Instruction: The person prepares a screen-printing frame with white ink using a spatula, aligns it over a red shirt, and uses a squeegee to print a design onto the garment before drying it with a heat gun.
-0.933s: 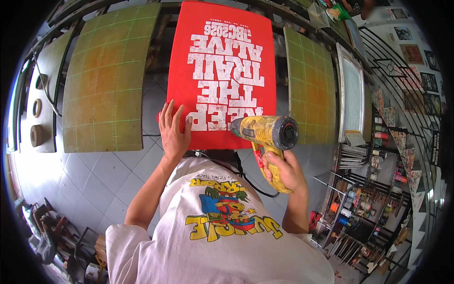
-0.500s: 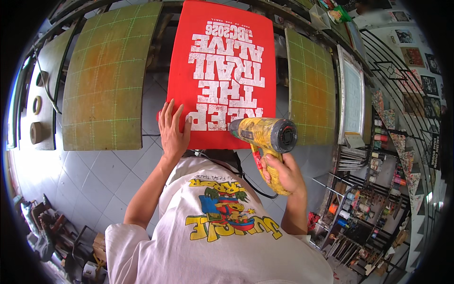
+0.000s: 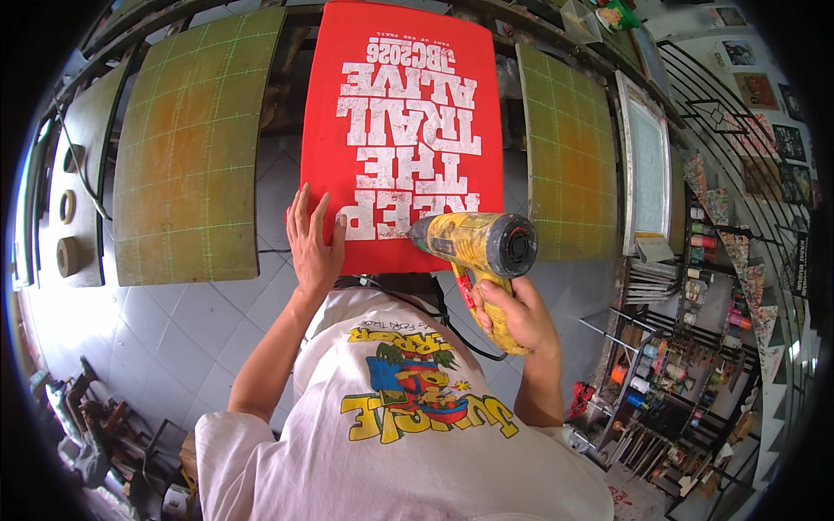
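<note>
A red fabric piece (image 3: 320, 113) with large white printed lettering is stretched flat over a board in front of me. My left hand (image 3: 315, 239) lies on its near left corner, fingers spread, with nothing in it. In my right hand (image 3: 521, 317) is a worn yellow heat gun (image 3: 469, 239), gripped by its handle. Its dark nozzle points left, over the lowest row of lettering near the fabric's near edge. Whether the nozzle touches the fabric I cannot tell. A dark cord (image 3: 486, 352) runs below the heat gun.
Green gridded boards flank the fabric, one on the left (image 3: 187, 156) and one on the right (image 3: 569, 156). Tape rolls (image 3: 67, 257) lie on the far-left board. A framed screen (image 3: 645, 165) stands at right, near a rack of containers (image 3: 647, 373). Grey tiles cover the floor (image 3: 208, 339).
The heat gun in my right hand has shifted slightly left along the lowest lettering. My left hand stays on the fabric's corner. The whole view has shifted a little.
</note>
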{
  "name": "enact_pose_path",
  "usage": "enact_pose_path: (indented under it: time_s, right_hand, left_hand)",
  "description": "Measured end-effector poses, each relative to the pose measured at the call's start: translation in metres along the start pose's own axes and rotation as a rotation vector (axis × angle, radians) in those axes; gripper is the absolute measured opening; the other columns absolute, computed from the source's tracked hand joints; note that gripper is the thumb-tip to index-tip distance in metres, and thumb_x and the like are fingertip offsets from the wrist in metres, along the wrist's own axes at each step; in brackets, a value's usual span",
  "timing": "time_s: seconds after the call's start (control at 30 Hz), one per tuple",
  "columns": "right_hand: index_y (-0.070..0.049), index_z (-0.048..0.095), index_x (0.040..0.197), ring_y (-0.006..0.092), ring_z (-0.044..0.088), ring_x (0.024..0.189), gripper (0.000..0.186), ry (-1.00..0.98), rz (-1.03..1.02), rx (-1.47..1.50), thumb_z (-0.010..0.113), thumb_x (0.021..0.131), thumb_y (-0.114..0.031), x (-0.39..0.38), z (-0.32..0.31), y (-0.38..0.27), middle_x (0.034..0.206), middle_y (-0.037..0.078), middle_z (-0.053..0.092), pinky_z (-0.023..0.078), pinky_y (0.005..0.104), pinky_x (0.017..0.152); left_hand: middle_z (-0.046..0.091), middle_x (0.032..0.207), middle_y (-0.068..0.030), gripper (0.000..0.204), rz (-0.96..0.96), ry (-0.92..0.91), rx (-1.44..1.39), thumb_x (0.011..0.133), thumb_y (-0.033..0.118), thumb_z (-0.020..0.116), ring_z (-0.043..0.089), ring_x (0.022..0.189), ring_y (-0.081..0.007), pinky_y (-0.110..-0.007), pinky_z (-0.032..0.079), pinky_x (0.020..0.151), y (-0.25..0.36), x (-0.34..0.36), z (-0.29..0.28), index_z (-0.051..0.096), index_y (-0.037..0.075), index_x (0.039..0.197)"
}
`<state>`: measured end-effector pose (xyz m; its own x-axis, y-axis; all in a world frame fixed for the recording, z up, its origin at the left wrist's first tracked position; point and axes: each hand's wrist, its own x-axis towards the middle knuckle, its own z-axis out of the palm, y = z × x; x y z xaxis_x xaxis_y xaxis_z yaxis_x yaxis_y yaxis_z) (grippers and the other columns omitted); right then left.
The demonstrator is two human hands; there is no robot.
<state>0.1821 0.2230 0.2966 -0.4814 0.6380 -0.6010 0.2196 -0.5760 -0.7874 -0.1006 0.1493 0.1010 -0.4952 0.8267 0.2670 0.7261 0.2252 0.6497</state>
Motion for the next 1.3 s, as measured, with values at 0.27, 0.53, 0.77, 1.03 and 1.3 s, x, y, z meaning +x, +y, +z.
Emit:
enact_pose_path:
  time_s: [0.27, 0.53, 0.77, 1.03, 1.3]
  right_hand:
    - [-0.002, 0.055, 0.104, 0.0104, 0.055, 0.061, 0.014, 0.019, -0.035, -0.05, 0.056, 0.105, -0.016, 0.002, -0.009, 0.0, 0.08, 0.004, 0.057, 0.046, 0.0273, 0.053]
    - [0.0, 0.055, 0.104, 0.0108, 0.054, 0.058, 0.017, 0.049, -0.07, 0.014, 0.056, 0.105, -0.017, 0.006, 0.001, 0.0, 0.078, 0.005, 0.057, 0.046, 0.028, 0.053]
    - [0.001, 0.055, 0.103, 0.0125, 0.054, 0.057, 0.019, 0.18, -0.036, 0.022, 0.056, 0.104, -0.018, -0.015, -0.017, -0.003, 0.075, 0.006, 0.056, 0.045, 0.0292, 0.052]
    - [0.001, 0.055, 0.099, 0.013, 0.054, 0.056, 0.021, 0.194, -0.031, 0.021, 0.057, 0.103, -0.02, -0.018, -0.02, -0.004, 0.073, 0.006, 0.056, 0.045, 0.0296, 0.052]
    - [0.001, 0.056, 0.096, 0.0127, 0.054, 0.055, 0.021, 0.206, -0.058, 0.013, 0.057, 0.103, -0.019, -0.014, -0.028, -0.001, 0.072, 0.006, 0.056, 0.045, 0.0293, 0.051]
  left_hand:
    - [0.036, 0.16, -0.0201, 0.05, -0.032, 0.016, -0.041, 0.097, 0.019, 0.067, 0.035, 0.148, -0.0385, -0.053, 0.028, 0.121, -0.001, -0.002, 0.0, 0.052, 0.008, 0.144]
    - [0.037, 0.159, -0.0195, 0.05, -0.033, 0.016, -0.077, 0.096, 0.017, 0.068, 0.036, 0.147, -0.0393, -0.053, 0.029, 0.12, -0.001, -0.002, -0.001, 0.053, 0.008, 0.144]
    - [0.037, 0.159, -0.0195, 0.049, -0.046, 0.023, -0.075, 0.096, 0.017, 0.068, 0.036, 0.147, -0.0385, -0.053, 0.029, 0.121, -0.002, -0.003, 0.001, 0.054, 0.007, 0.142]
    - [0.038, 0.159, -0.0198, 0.048, -0.036, 0.006, -0.075, 0.097, 0.016, 0.067, 0.036, 0.148, -0.038, -0.053, 0.028, 0.122, -0.001, -0.001, -0.001, 0.054, 0.007, 0.142]
    - [0.038, 0.159, -0.0201, 0.048, -0.037, 0.013, -0.089, 0.097, 0.016, 0.067, 0.036, 0.147, -0.0388, -0.053, 0.027, 0.122, 0.0, -0.001, -0.002, 0.055, 0.007, 0.142]
